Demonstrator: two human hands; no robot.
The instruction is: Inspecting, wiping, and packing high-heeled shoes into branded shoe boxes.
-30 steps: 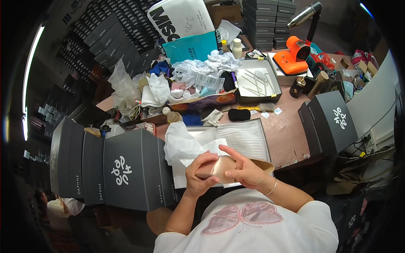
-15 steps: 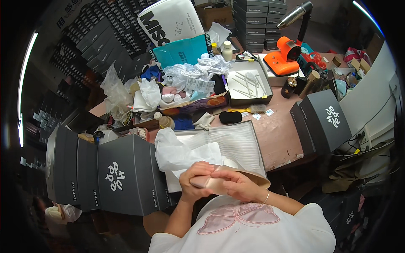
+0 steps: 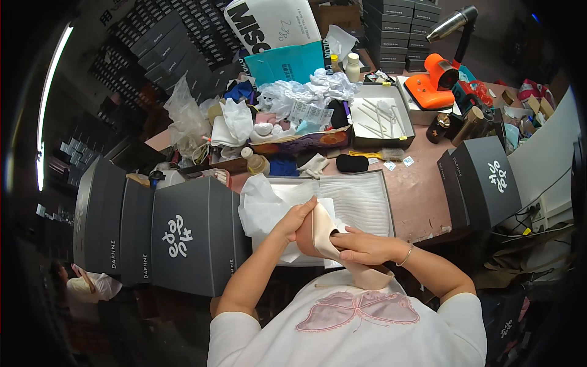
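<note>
Both of my hands hold a pale pink shoe point(image 3: 330, 241) close to my chest, above the near edge of an open shoe box point(image 3: 361, 196) lined with white ribbed padding. My left hand point(image 3: 298, 220) grips the shoe's upper end from the left. My right hand point(image 3: 365, 248) lies across its right side. White tissue paper point(image 3: 263, 205) spills over the box's left side, right behind my left hand.
Tall dark grey shoe boxes point(image 3: 177, 235) stand to my left; another point(image 3: 486, 180) stands at the right. Behind the open box lie a black pouch point(image 3: 353, 163), a bottle point(image 3: 257, 163), crumpled paper and bags, a tray box point(image 3: 379, 116), an orange device point(image 3: 434, 85) and a lamp point(image 3: 455, 24).
The shoe has been turned in my hands, from lying flat to standing more upright. My left hand has shifted up to its top end.
</note>
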